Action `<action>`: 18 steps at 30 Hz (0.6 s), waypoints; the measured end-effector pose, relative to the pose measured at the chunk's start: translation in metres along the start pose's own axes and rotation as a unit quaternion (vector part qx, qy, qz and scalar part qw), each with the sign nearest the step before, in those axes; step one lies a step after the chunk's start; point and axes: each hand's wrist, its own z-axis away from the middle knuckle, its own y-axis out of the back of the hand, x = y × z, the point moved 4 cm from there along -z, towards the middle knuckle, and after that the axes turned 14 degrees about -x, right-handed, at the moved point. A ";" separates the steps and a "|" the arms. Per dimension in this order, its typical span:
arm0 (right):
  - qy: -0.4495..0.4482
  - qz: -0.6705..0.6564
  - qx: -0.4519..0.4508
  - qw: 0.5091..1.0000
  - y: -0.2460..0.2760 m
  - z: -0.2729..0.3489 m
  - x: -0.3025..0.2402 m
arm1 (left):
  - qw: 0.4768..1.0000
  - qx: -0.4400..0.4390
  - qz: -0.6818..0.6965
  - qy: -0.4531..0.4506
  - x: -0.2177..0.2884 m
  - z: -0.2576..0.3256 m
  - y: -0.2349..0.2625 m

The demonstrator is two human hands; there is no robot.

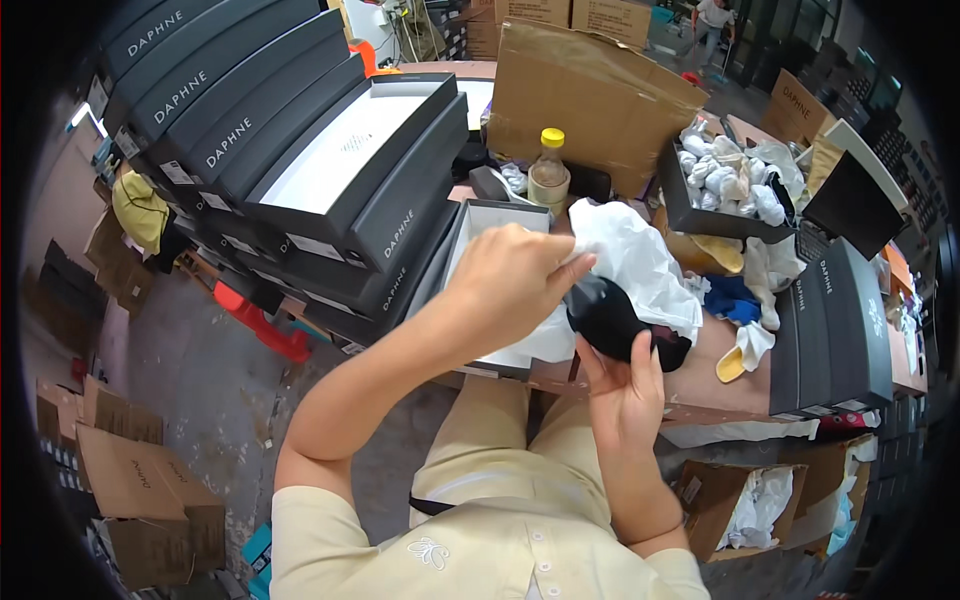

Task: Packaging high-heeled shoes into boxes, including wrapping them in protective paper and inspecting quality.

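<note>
A: Holding what, left and right?
B: Right hand cupped under a black shoe, fingers closed on its side, held above the lap at the tabletop edge. Left hand pinched shut on white tissue right at the shoe's opening.

A: Stuffed yet?
B: Hard to say; most of the tissue spread loose behind the shoe, over an open box. Probably early in the wrapping or stuffing, judging from that.

A: Anything boxed?
B: Nothing seen inside that box but white lining. No second shoe in view. Likely left: finishing with the paper, laying the shoe in, closing up.

A: Around it?
B: Stack of dark boxes at left, bottle with yellow cap behind, tray of tissue wads at right.
</note>
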 end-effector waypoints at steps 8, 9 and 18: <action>-0.196 0.263 -0.164 0.930 -0.023 -0.089 0.031 | 0.915 -0.097 0.389 0.041 -0.041 -0.031 0.018; -0.216 0.421 -0.230 0.851 -0.026 -0.104 0.031 | 0.904 -0.088 0.416 0.052 -0.054 -0.037 0.017; -0.257 0.865 -0.354 0.244 -0.070 -0.160 -0.035 | 0.830 0.023 0.549 0.099 -0.110 -0.048 0.040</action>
